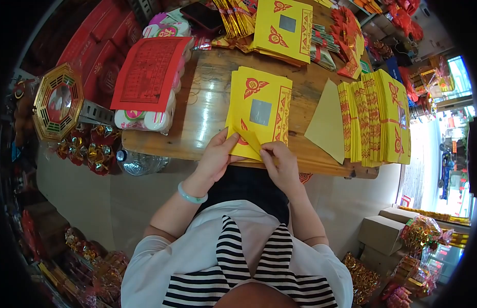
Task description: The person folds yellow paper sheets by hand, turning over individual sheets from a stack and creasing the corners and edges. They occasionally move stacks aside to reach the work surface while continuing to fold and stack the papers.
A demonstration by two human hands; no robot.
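A small stack of yellow printed paper sheets (243,102) lies near the table's front edge, with red ornaments and a silver square on the top sheet. My left hand (218,153) is closed on the near left edge of the top sheet, thumb on the paper. At the near edge, my right hand (280,163) pinches the folded-over corner (253,143) of that sheet. The fingertips under the paper are hidden. To the right, several bundles of similar yellow paper (372,120) lie close together, beside a plain tan sheet (328,126).
Another yellow paper stack (283,31) sits at the back of the wooden table (197,123). A red printed sheet (151,69) rests on wrapped white rolls (156,120) at the left. A dark phone (201,17) lies behind. A plastic bottle (141,161) is below the table's left edge.
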